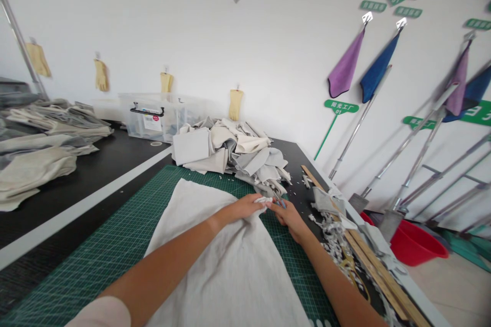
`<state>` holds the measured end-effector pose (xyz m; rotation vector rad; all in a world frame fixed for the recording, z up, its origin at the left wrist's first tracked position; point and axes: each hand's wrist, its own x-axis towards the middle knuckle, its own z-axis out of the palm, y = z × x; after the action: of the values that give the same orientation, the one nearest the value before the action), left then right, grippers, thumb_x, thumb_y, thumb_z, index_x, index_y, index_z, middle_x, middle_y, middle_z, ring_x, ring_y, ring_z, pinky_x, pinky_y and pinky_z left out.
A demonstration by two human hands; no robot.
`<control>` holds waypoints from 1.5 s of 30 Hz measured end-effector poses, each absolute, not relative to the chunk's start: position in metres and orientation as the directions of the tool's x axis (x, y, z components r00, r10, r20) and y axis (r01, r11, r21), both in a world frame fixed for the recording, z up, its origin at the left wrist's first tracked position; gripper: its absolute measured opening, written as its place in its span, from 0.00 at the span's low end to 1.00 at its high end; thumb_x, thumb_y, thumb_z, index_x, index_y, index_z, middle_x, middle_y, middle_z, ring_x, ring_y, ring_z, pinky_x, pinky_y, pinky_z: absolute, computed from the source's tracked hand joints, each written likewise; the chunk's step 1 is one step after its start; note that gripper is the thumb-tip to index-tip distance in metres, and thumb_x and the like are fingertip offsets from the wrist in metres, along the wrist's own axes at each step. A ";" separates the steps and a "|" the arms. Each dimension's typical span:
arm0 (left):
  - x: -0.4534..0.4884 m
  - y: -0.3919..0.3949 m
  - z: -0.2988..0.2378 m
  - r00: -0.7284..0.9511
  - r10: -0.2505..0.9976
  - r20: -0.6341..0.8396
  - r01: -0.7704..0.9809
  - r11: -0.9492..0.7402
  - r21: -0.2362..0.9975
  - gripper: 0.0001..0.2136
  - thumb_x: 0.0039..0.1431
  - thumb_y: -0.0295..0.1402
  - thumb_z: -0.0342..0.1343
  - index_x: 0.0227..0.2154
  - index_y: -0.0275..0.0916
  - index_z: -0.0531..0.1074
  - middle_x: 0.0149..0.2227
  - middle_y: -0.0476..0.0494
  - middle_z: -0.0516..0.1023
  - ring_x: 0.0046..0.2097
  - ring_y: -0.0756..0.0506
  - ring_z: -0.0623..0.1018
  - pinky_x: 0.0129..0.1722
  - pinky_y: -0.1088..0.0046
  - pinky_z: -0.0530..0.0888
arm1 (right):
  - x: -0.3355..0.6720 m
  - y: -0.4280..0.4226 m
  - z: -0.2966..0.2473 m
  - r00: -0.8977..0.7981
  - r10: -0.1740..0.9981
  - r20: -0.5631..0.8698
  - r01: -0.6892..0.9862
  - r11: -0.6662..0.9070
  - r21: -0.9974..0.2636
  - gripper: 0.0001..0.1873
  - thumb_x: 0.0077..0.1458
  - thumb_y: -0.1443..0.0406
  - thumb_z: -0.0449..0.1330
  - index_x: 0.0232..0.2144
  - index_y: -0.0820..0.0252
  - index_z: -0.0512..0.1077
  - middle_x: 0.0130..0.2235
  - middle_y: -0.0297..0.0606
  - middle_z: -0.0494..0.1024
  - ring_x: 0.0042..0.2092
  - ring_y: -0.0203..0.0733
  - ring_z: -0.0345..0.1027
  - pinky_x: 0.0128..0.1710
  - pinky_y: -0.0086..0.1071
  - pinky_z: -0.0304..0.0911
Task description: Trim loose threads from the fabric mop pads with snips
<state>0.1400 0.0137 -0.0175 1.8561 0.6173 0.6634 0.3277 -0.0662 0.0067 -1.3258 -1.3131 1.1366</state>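
Observation:
A large white cloth (pixel 230 260) lies over the green cutting mat (pixel 111 235) and reaches toward me. My left hand (pixel 245 207) is closed on a bunched edge of this cloth. Close beside it, my right hand (pixel 289 218) is closed around what look like small scissors (pixel 279 198), with metal blades and a bit of blue at the handle. The right fingertips also touch the bunched cloth. Just beyond both hands rises a heap of grey and off-white cloth pieces (pixel 226 145). My fingers partly hide the scissors.
Folded cloth stacks (pixel 49 127) lie on the black table's left. A clear plastic box (pixel 148 117) stands behind. Along the right edge are wooden strips (pixel 368 260) and cloth scraps (pixel 332 230). A red basin (pixel 418 242) and long-handled tools stand on the floor.

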 end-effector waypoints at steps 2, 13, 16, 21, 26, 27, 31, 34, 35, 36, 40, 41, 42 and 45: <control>0.138 0.009 -0.013 0.725 0.665 0.180 0.111 -0.371 0.922 0.21 0.60 0.49 0.56 0.41 0.34 0.76 0.37 0.42 0.78 0.37 0.45 0.74 0.36 0.74 0.66 | 0.325 -0.065 0.006 0.029 0.999 -0.016 0.164 -0.021 -0.986 0.25 0.46 0.48 0.69 0.34 0.61 0.69 0.15 0.19 0.52 0.17 0.27 0.39 0.17 0.26 0.33; 0.136 0.010 -0.014 0.711 0.679 0.180 -0.003 -0.253 0.968 0.23 0.57 0.48 0.60 0.43 0.31 0.76 0.36 0.39 0.81 0.34 0.46 0.75 0.34 0.73 0.66 | 0.326 -0.067 0.008 -0.012 1.000 -0.013 0.110 -0.012 -0.994 0.29 0.48 0.47 0.68 0.43 0.61 0.70 0.16 0.19 0.53 0.18 0.27 0.39 0.17 0.25 0.34; 0.138 0.012 -0.019 0.696 0.704 0.144 -0.070 -0.132 0.989 0.25 0.56 0.49 0.60 0.46 0.31 0.74 0.38 0.36 0.81 0.33 0.46 0.76 0.33 0.72 0.68 | 0.328 -0.067 0.007 0.013 1.000 -0.016 0.107 -0.017 -0.994 0.29 0.48 0.45 0.68 0.40 0.63 0.71 0.16 0.20 0.53 0.18 0.27 0.38 0.17 0.26 0.33; 0.141 0.013 -0.021 0.689 0.706 0.166 -0.029 -0.202 0.979 0.22 0.58 0.49 0.57 0.43 0.32 0.75 0.37 0.39 0.81 0.35 0.45 0.76 0.35 0.71 0.69 | 0.326 -0.064 0.003 0.070 0.998 0.005 0.136 -0.004 -0.991 0.27 0.46 0.44 0.68 0.32 0.60 0.68 0.16 0.21 0.55 0.17 0.27 0.40 0.17 0.26 0.34; 0.142 0.012 -0.017 0.677 0.713 0.184 0.093 -0.330 0.939 0.23 0.59 0.51 0.56 0.42 0.34 0.75 0.36 0.42 0.79 0.37 0.45 0.75 0.37 0.72 0.68 | 0.322 -0.060 0.000 0.084 0.996 -0.004 0.142 -0.016 -0.990 0.27 0.44 0.45 0.69 0.32 0.59 0.68 0.15 0.20 0.53 0.17 0.27 0.40 0.16 0.26 0.34; 0.141 0.012 -0.016 0.681 0.708 0.186 0.102 -0.344 0.934 0.23 0.59 0.51 0.56 0.42 0.34 0.75 0.36 0.43 0.78 0.37 0.45 0.74 0.37 0.72 0.68 | 0.322 -0.060 0.000 0.082 0.997 -0.007 0.147 -0.019 -0.989 0.26 0.44 0.45 0.69 0.33 0.59 0.68 0.15 0.20 0.53 0.17 0.27 0.41 0.16 0.26 0.35; 0.139 0.012 -0.014 0.655 0.727 0.204 0.098 -0.350 0.932 0.21 0.57 0.51 0.57 0.38 0.34 0.75 0.34 0.45 0.78 0.35 0.47 0.73 0.37 0.73 0.68 | 0.324 -0.061 0.001 0.077 0.997 -0.021 0.133 -0.031 -0.991 0.27 0.45 0.46 0.68 0.37 0.61 0.70 0.15 0.20 0.52 0.17 0.27 0.40 0.16 0.26 0.33; 0.140 0.014 -0.017 0.646 0.742 0.179 0.022 -0.252 0.967 0.19 0.57 0.49 0.58 0.38 0.34 0.73 0.33 0.44 0.78 0.34 0.47 0.75 0.37 0.72 0.69 | 0.328 -0.062 0.000 0.066 0.998 -0.023 0.108 -0.030 -0.994 0.30 0.45 0.46 0.69 0.41 0.62 0.72 0.15 0.20 0.52 0.18 0.27 0.39 0.17 0.26 0.33; 0.141 0.014 -0.018 0.654 0.736 0.174 -0.024 -0.210 0.978 0.19 0.57 0.48 0.58 0.39 0.34 0.73 0.34 0.43 0.78 0.34 0.46 0.76 0.38 0.71 0.70 | 0.328 -0.061 0.000 0.071 0.997 -0.028 0.115 -0.036 -0.993 0.30 0.45 0.46 0.69 0.41 0.63 0.72 0.15 0.20 0.53 0.18 0.27 0.40 0.17 0.26 0.34; 0.141 0.015 -0.019 0.660 0.731 0.171 -0.067 -0.170 0.983 0.19 0.56 0.47 0.58 0.41 0.34 0.72 0.36 0.42 0.79 0.35 0.46 0.77 0.39 0.69 0.71 | 0.328 -0.060 -0.001 0.084 0.996 -0.031 0.129 -0.042 -0.991 0.30 0.45 0.46 0.69 0.41 0.64 0.73 0.15 0.21 0.54 0.18 0.28 0.40 0.17 0.26 0.34; 0.141 0.015 -0.018 0.650 0.746 0.147 -0.034 -0.165 0.986 0.18 0.58 0.47 0.56 0.38 0.34 0.72 0.34 0.42 0.78 0.32 0.47 0.75 0.35 0.72 0.69 | 0.325 -0.059 -0.002 0.138 0.990 -0.001 0.208 -0.030 -0.978 0.26 0.46 0.47 0.68 0.35 0.64 0.75 0.15 0.24 0.57 0.17 0.28 0.43 0.17 0.27 0.36; 0.140 0.015 -0.017 0.640 0.755 0.141 0.009 -0.191 0.982 0.18 0.59 0.47 0.55 0.36 0.34 0.73 0.33 0.43 0.78 0.30 0.49 0.73 0.32 0.73 0.68 | 0.324 -0.059 -0.002 0.141 0.990 0.008 0.223 -0.024 -0.974 0.26 0.46 0.47 0.69 0.34 0.64 0.75 0.15 0.24 0.57 0.18 0.28 0.43 0.17 0.27 0.36; 0.139 0.014 -0.016 0.632 0.763 0.139 0.046 -0.216 0.975 0.18 0.60 0.47 0.54 0.34 0.34 0.73 0.31 0.45 0.77 0.29 0.50 0.71 0.30 0.74 0.65 | 0.323 -0.059 -0.001 0.137 0.991 0.014 0.233 -0.019 -0.972 0.25 0.45 0.47 0.69 0.33 0.63 0.75 0.15 0.24 0.57 0.18 0.28 0.43 0.17 0.27 0.37; 0.137 0.012 -0.015 0.604 0.782 0.154 0.066 -0.242 0.968 0.18 0.60 0.48 0.52 0.32 0.35 0.72 0.30 0.47 0.75 0.28 0.51 0.68 0.28 0.76 0.63 | 0.322 -0.060 0.000 0.101 0.995 0.017 0.247 -0.009 -0.969 0.24 0.45 0.48 0.70 0.34 0.62 0.75 0.16 0.24 0.58 0.18 0.29 0.45 0.17 0.26 0.40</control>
<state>0.1368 0.0122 -0.0146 1.6992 0.7048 0.7889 0.3220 -0.0605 0.0002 -1.4341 -1.3122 1.0005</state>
